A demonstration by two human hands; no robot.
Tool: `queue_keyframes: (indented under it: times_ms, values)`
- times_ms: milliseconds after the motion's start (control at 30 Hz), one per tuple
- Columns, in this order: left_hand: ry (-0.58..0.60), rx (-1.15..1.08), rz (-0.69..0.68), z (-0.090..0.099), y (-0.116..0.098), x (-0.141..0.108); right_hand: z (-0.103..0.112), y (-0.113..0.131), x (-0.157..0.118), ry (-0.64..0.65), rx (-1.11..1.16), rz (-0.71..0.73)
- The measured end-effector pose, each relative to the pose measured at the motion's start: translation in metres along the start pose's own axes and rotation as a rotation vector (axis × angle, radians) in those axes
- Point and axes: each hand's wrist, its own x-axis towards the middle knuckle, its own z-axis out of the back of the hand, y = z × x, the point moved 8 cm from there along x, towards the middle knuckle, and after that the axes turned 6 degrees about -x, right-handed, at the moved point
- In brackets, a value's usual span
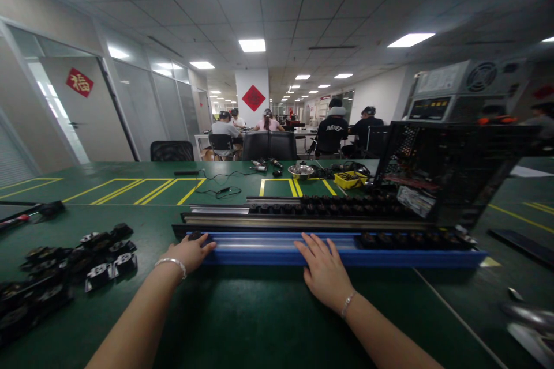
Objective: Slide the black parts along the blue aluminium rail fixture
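A long blue metal channel [264, 258] lies across the green table in front of me. Several black modules [400, 240] sit in a row inside its right part. My left hand [189, 256] is at the channel's left end, its fingers closed around a small black module [195, 236]; most of that piece is hidden by the fingers. My right hand [325, 274] rests on the middle of the channel with its fingers spread, touching the rim and holding nothing.
Behind the blue channel lie black channels [225, 223], one with a row of modules. Loose black modules [99, 262] are piled at left. An open computer case [450, 167] stands at right. Farther back are a metal bowl [300, 170], a yellow tray [350, 179], cables and seated people.
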Motion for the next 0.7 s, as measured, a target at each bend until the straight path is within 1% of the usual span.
queue_keyframes:
  times_ms: [100,233,400,567,700]
  values:
    - [0.07,0.012,0.039,-0.009,0.009,0.004,-0.001,0.0,0.0,0.008,0.002,0.0]
    - [0.083,0.017,0.019,-0.011,0.012,0.007,-0.001,0.0,0.0,0.01,-0.003,0.002]
    - [0.072,0.064,-0.014,-0.009,0.011,0.007,0.0,0.0,0.0,-0.003,0.007,0.003]
    - [0.088,0.115,-0.041,-0.012,0.012,0.009,0.0,0.0,0.0,-0.001,0.01,0.004]
    - [0.049,0.09,-0.036,-0.012,0.017,0.013,0.001,0.0,0.0,-0.005,0.006,0.003]
